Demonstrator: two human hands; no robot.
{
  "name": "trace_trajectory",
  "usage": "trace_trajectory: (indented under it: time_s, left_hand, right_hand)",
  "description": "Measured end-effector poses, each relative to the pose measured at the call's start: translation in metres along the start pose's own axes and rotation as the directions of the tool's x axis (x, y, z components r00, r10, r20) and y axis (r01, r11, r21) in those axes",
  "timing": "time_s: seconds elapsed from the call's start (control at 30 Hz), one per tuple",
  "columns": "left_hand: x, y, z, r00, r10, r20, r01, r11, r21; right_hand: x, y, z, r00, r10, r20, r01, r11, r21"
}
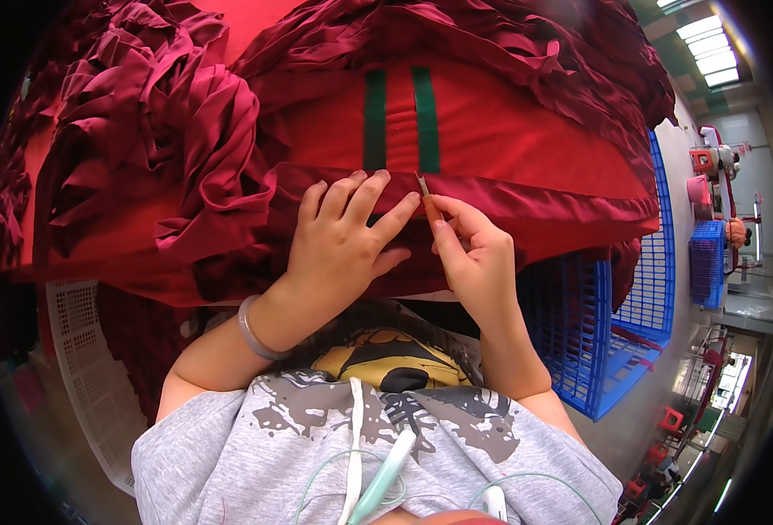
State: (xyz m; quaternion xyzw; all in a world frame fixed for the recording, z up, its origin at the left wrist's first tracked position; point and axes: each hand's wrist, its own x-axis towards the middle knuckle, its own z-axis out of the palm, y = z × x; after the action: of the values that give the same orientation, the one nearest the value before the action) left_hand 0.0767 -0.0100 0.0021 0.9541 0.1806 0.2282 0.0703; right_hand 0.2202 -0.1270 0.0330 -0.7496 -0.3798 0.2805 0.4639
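Observation:
A strip of dark red satin fabric (527, 199) lies along the near edge of the red-covered table (527, 122). My left hand (338, 232) rests on the satin, palm down and fingers spread, pressing it lightly. Between the thumb and fingers of my right hand (478, 249) is a seam ripper (430, 203) with an orange-brown handle. Its thin metal tip points away from me, over the satin's far edge, beside my left forefinger. Just beyond, two dark green tape strips (375, 118) run away from me on the table cover.
Crumpled dark red fabric heaps (203, 131) cover the table's left and far sides. At lower left stands a white perforated basket (89, 359); a blue plastic crate (592, 350) sits at right. Red stools (671, 420) and other workplaces lie farther right.

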Motion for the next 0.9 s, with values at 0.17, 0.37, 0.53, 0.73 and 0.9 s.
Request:
trace_trajectory:
  time_s: [0.17, 0.37, 0.53, 0.73, 0.9]
  left_hand:
    - [0.000, -0.001, 0.002, 1.000, 0.010, -0.023, -0.010, 1.000, -0.001]
    - [0.001, -0.003, 0.000, 1.000, 0.010, -0.019, -0.011, 1.000, -0.019]
    - [0.000, -0.002, -0.001, 1.000, 0.003, 0.002, -0.003, 1.000, -0.014]
    - [0.000, -0.003, -0.004, 1.000, -0.004, -0.004, 0.004, 0.996, -0.084]
    - [-0.001, -0.008, -0.003, 1.000, 0.020, -0.023, -0.022, 0.997, -0.074]
  right_hand:
    - [-0.006, 0.000, 0.001, 0.996, -0.083, 0.022, 0.086, 0.983, -0.160]
    - [-0.013, -0.009, -0.004, 0.971, -0.229, 0.062, 0.234, 0.882, -0.409]
    - [0.005, 0.000, 0.003, 0.927, -0.374, -0.031, 0.321, 0.833, -0.450]
    - [0.004, -0.009, -0.001, 0.960, -0.219, -0.177, 0.168, 0.950, -0.264]
    - [-0.006, -0.007, 0.002, 0.953, -0.284, 0.108, 0.304, 0.870, -0.387]
